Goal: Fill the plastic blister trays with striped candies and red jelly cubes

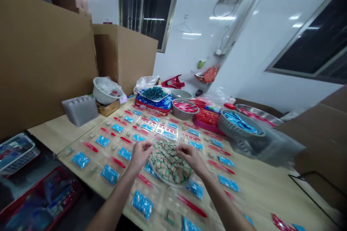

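Working at the far rim of the shallow round clear plastic dish (159,178) of small green-and-tan blocks (168,163), seated on uneven clear blister trays (129,130), left hand (139,153) and right hand (191,155), fingers curled, any hold indiscernible, could tip it, spilling blocks.

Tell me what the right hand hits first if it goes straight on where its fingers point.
Probably the pile of small green-and-tan pieces just ahead of the right hand; if it passes above them, the left hand beyond. Blur leaves the height unclear.
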The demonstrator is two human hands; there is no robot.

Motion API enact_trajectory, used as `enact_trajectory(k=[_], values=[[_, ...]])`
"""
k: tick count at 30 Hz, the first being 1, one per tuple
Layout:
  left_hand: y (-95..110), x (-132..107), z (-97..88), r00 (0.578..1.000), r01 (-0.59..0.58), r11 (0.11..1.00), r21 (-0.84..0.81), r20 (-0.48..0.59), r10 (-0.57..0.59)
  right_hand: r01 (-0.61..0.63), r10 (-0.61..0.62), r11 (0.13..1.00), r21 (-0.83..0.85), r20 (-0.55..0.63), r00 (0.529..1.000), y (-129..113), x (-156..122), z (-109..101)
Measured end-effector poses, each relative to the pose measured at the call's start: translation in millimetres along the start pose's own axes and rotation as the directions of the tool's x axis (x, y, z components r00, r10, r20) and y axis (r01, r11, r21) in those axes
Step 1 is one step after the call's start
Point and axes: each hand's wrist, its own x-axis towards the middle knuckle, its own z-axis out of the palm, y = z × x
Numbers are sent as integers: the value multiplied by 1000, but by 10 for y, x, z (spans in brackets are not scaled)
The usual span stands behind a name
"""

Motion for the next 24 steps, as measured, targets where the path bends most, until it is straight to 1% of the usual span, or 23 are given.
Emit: enact_trajectory(k=[2, 4, 7, 9, 10, 12, 15, 17, 19, 21, 24], values=[[-109, 33, 241, 997, -35, 996, 82, 67, 30, 32, -21, 994, -104, 98, 995, 46, -68, 15], [-213, 72, 385, 994, -81, 978, 191, 88, 65, 94, -51, 969, -227, 188, 981, 47, -110, 91], [-327, 128, 446, 995, -89, 954, 286, 69, 72, 220, -97, 895, -389, 311, 945, 16, -122, 220], [-363, 157, 424, 998, -62, 959, 277, 50, 50, 288, -101, 849, -443, 398, 912, 6, -99, 280], [-370, 167, 407, 998, -48, 964, 261, 45, 38, 305, -99, 839, -451, 424, 900, 5, -83, 302], [-374, 182, 377, 999, -18, 975, 222, 38, 10, 307, -98, 847, -433, 442, 892, 4, -48, 336], [-379, 191, 363, 1000, 18, 987, 158, 18, -21, 318, -134, 879, -357, 454, 881, -24, -5, 385], [-389, 192, 369, 1000, 26, 991, 129, 0, -26, 342, -160, 884, -320, 481, 862, -58, 12, 421], [-398, 189, 374, 1000, 29, 994, 108, -14, -27, 343, -172, 894, -289, 484, 858, -85, 23, 453], [-399, 184, 374, 999, 35, 996, 88, -22, -33, 313, -172, 917, -249, 463, 870, -88, 31, 468], [-375, 172, 369, 998, 54, 997, 56, -24, -52, 231, -130, 957, -177, 451, 883, -42, 39, 449]])
